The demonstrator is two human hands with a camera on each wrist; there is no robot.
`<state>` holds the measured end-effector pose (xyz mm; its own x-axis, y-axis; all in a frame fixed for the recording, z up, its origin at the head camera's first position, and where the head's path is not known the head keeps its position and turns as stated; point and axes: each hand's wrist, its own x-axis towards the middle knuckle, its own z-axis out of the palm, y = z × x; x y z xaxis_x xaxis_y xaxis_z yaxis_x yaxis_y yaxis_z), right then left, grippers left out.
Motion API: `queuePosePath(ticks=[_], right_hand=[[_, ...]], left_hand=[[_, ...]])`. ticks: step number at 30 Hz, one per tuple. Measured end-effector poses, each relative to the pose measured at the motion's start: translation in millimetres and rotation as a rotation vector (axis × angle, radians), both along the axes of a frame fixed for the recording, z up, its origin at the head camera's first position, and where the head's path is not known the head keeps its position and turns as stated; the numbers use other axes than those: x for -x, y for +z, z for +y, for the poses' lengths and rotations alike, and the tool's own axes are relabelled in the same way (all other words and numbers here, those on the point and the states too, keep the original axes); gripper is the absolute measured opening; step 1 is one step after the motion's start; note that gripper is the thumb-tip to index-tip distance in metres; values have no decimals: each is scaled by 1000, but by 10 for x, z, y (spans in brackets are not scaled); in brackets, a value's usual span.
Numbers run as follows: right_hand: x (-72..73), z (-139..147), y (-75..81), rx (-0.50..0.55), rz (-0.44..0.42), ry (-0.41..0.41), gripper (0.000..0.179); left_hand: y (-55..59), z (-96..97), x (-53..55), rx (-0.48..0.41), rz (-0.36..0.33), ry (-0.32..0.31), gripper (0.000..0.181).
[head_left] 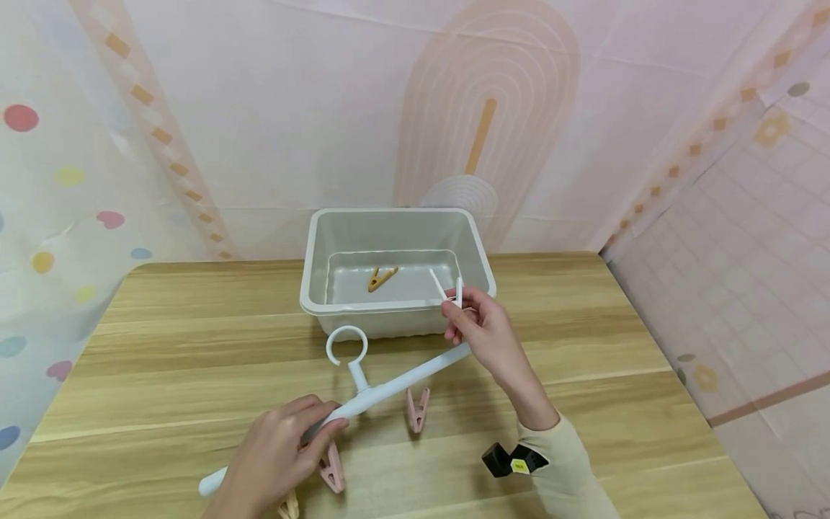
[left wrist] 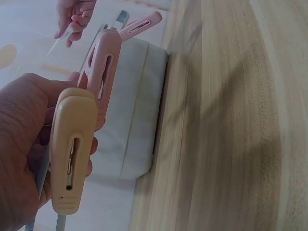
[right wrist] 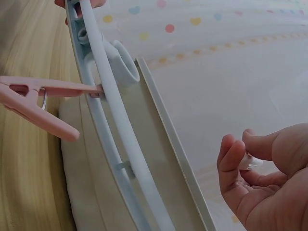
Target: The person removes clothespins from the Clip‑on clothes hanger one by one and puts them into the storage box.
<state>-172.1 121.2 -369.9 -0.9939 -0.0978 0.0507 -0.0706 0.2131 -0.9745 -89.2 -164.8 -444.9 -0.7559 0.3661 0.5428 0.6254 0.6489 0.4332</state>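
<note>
My left hand [head_left: 275,450] grips the bar of a pale blue clothes hanger [head_left: 408,377], which slants up to the right above the table, its round hook uppermost. A pink clothespin [head_left: 418,411] is clipped on the bar right of the hook. Below the left fingers hangs another pink clothespin [head_left: 332,468]. In the left wrist view a beige clothespin [left wrist: 73,149] sits nearest the camera beside the left palm. My right hand [head_left: 493,335] pinches a white clothespin [head_left: 458,292] between thumb and fingers, over the bin's near right corner; fingers mostly hide it in the right wrist view.
A light grey plastic bin [head_left: 389,323] stands at the table's back edge, with a mustard clothespin [head_left: 381,280] on its floor. The wood-grain table [head_left: 616,346] lies beneath the hands. A patterned cloth [head_left: 292,108] hangs behind and along both sides.
</note>
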Motion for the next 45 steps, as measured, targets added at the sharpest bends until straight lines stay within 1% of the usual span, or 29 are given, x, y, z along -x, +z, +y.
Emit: queuePosePath(ticks=[6, 13, 19, 22, 29, 37, 45], right_hand=[[23, 10, 3, 1, 23, -14, 27], [60, -8, 20, -25, 32, -17, 28], [117, -23, 43, -25, 43, -24, 28], [166, -45, 53, -31, 42, -16, 29], [309, -89, 78, -38, 10, 20, 32], [455, -144, 173, -58, 53, 28, 33], [615, -145, 220, -70, 27, 48, 32]], left_hand=[[0, 18, -7, 4, -21, -6, 14], [-2, 42, -27, 2, -23, -6, 14], [2, 52, -41, 9, -32, -7, 13], [1, 50, -45, 19, -31, -1, 12], [-20, 61, -50, 18, -29, -8, 13], [-35, 73, -39, 29, -14, -5, 13], [-37, 88, -25, 23, -9, -14, 13]])
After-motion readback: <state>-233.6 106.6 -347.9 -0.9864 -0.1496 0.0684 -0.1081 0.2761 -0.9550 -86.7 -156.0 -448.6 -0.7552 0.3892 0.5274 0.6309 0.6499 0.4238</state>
